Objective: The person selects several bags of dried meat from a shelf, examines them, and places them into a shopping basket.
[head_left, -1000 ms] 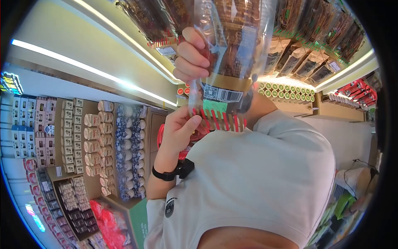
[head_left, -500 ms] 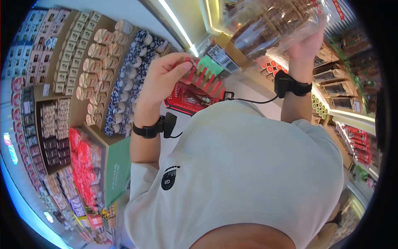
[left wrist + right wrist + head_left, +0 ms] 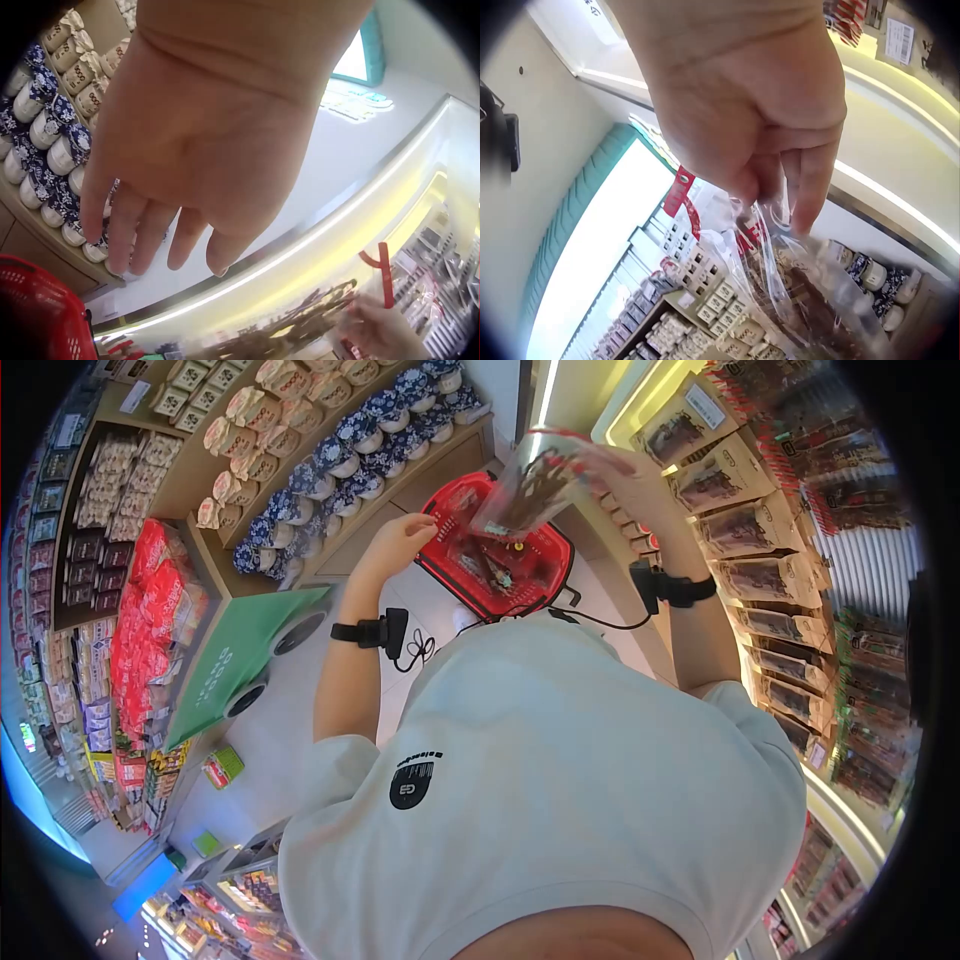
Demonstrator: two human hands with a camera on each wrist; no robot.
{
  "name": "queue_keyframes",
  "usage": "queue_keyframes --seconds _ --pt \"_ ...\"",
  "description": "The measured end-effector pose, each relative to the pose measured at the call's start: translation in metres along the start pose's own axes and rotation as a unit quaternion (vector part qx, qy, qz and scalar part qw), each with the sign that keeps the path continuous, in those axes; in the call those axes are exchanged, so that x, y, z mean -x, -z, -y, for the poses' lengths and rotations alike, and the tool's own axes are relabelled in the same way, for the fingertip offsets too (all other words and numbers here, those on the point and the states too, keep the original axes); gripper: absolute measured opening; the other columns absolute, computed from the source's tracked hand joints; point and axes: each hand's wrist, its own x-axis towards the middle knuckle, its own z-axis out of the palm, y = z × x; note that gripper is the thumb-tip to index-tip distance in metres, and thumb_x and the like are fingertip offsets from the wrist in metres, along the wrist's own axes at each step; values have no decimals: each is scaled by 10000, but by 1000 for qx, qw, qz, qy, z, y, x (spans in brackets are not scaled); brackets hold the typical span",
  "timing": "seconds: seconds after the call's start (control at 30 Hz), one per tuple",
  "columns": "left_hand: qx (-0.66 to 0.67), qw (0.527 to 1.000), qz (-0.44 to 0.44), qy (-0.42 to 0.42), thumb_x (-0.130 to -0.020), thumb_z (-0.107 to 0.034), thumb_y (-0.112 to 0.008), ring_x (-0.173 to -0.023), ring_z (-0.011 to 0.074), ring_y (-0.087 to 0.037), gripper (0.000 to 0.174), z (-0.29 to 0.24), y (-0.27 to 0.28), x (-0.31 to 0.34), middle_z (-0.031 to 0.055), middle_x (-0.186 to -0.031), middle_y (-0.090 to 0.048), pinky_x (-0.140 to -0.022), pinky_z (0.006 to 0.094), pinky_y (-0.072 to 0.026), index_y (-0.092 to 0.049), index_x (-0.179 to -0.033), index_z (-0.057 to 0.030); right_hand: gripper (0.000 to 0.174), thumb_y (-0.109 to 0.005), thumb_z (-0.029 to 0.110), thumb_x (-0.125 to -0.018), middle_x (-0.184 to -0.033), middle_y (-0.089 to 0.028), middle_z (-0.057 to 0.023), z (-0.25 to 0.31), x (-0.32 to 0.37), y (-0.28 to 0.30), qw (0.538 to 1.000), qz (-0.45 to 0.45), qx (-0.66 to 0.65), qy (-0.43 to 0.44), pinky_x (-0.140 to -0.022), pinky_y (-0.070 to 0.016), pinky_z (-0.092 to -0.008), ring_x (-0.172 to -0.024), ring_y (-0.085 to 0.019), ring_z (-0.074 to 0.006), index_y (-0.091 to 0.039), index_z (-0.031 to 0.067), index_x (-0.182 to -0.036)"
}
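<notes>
In the head view, a clear plastic bag (image 3: 535, 485) with dark brown contents hangs tilted over the red basket (image 3: 558, 550). My right hand (image 3: 640, 490) pinches its upper end; in the right wrist view the thumb and fingers of the right hand (image 3: 757, 120) grip the crinkled top of the bag (image 3: 802, 300), near a red tag (image 3: 679, 192). My left hand (image 3: 395, 547) is left of the basket, touching nothing. The left wrist view shows the left hand (image 3: 202, 150) with its fingers loosely extended. Dark packets (image 3: 490, 568) lie inside the basket.
Shelves of blue-and-white cloth-topped jars (image 3: 365, 445) stand behind and left of the basket. Brown paper bags (image 3: 750, 525) line the right shelf. Red bags (image 3: 150, 630) sit above a green panel (image 3: 240, 655). A cable (image 3: 415, 650) hangs from the left wrist.
My left hand has let go of the bag's striped end. The bag has swung down over the basket, still in my right hand. The head view has shifted, showing more of the basket and floor.
</notes>
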Motion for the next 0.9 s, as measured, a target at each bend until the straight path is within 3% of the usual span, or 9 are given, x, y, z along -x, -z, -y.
queue_keyframes --seconds 0.13,0.27,0.4,0.5,0.57,0.6,0.63,0.7,0.9 --pt "167 969 -70 171 -906 -341 -531 -977 154 -598 405 47 29 65 77 -1084 -636 -829 278 -429 -556 -1201 -64 199 -531 75 -879 -832 -663 -68 -96 -59 -68 978 127 128 103 -652 -471 -270 -718 -601 -142 -654 46 -1032" --pt "251 861 -309 318 -894 -347 -508 -1007 200 -593 405 138 24 147 127 -1106 -621 -864 325 -426 -551 -1178 -60 198 -527 63 -874 -806 -657 -85 -208 -98 -120 977 189 92 -35 -636 -479 -280 -714 -609 -156 -652 38 -1026" --pt "342 781 -319 414 -920 -410 -474 -1063 225 -567 470 198 -20 236 134 -1157 -594 -892 343 -426 -508 -1224 -54 211 -498 89 -901 -788 -648 -86 -279 -121 -159 967 206 79 -124 -618 -499 -290 -710 -632 -166 -646 54 -1047" --pt "357 740 -319 472 -895 -377 -488 -968 208 -604 440 217 -68 282 132 -1097 -619 -754 299 -469 -527 -1195 -58 223 -499 104 -887 -842 -648 -107 -358 -146 -188 953 228 91 -177 -660 -508 -313 -737 -637 -204 -648 59 -1047" --pt "386 679 -344 521 -901 -311 -471 -926 202 -618 399 224 -102 297 125 -1056 -635 -720 272 -472 -532 -1177 -29 224 -553 116 -828 -905 -642 -128 -413 -157 -204 965 180 174 -77 -731 -504 -349 -819 -626 -267 -652 56 -1020" --pt "408 678 -308 528 -915 -276 -457 -946 212 -610 372 233 -113 309 125 -1076 -627 -733 276 -474 -526 -1182 -25 220 -581 124 -777 -964 -631 -148 -443 -165 -208 957 138 248 59 -802 -485 -379 -911 -597 -321 -657 55 -972" --pt "402 677 -305 535 -915 -276 -457 -946 212 -610 372 239 -119 304 125 -1076 -627 -733 276 -474 -526 -1182 -25 221 -583 132 -780 -966 -630 -174 -447 -168 -210 963 63 258 42 -823 -475 -411 -922 -589 -353 -643 29 -966" --pt "514 569 -359 532 -899 -278 -500 -962 212 -600 334 239 -132 305 133 -1088 -617 -767 318 -482 -550 -1139 -50 297 -591 179 -793 -994 -626 -211 -444 -159 -211 945 -73 310 -80 -855 -461 -420 -958 -586 -367 -620 -3 -1026" --pt "463 705 -255 474 -916 -354 -463 -1100 238 -535 440 233 -87 237 140 -1206 -559 -878 350 -425 -492 -1241 -58 342 -625 263 -820 -963 -662 -188 -408 -73 -151 932 -41 176 -315 -826 -468 -345 -952 -628 -271 -634 -19 -1013"
